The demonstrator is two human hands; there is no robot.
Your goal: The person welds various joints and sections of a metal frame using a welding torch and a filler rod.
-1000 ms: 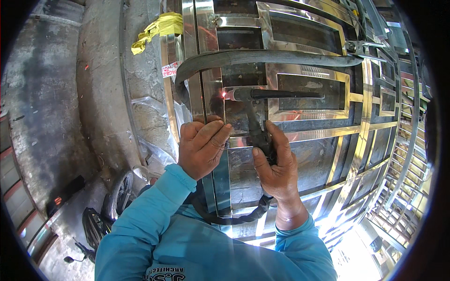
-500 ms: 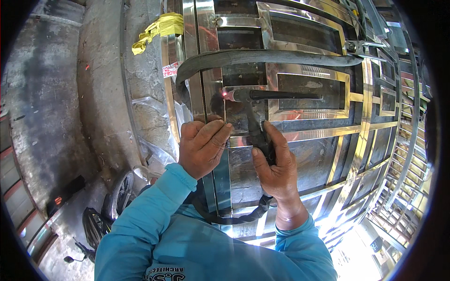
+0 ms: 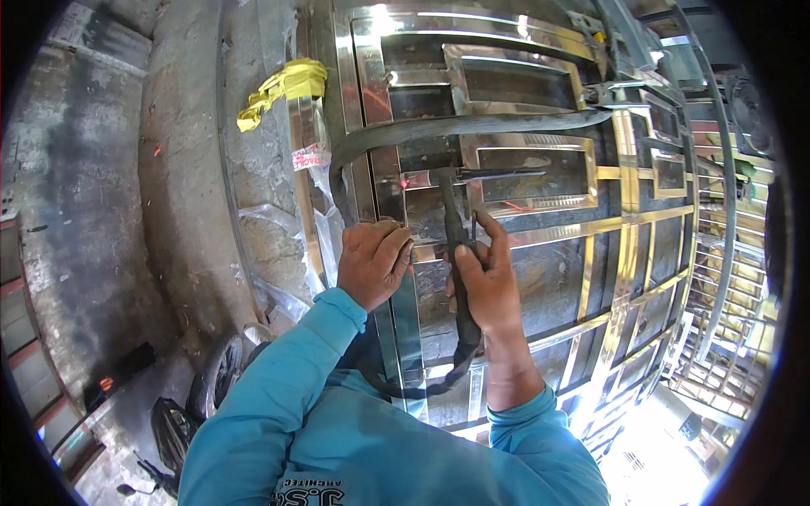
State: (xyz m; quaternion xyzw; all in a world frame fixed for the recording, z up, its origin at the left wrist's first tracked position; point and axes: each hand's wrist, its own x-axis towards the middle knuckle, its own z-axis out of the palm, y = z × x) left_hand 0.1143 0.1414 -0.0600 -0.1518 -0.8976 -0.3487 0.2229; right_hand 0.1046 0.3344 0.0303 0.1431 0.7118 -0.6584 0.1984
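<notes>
Welding torch [image 3: 456, 221] unmoved since second ago; our right hand [image 3: 487, 282] stays wrapped round handle, left hand [image 3: 371, 261] curled, bracing on steel gate frame [image 3: 624, 223]; we hold steady.

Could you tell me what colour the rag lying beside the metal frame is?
The rag is yellow, seen in the head view.

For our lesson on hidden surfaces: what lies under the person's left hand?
The left hand rests on a shiny vertical bar of the steel frame. The bar shows above and below it; the part beneath the palm is covered. The right hand grips a black torch.
</notes>
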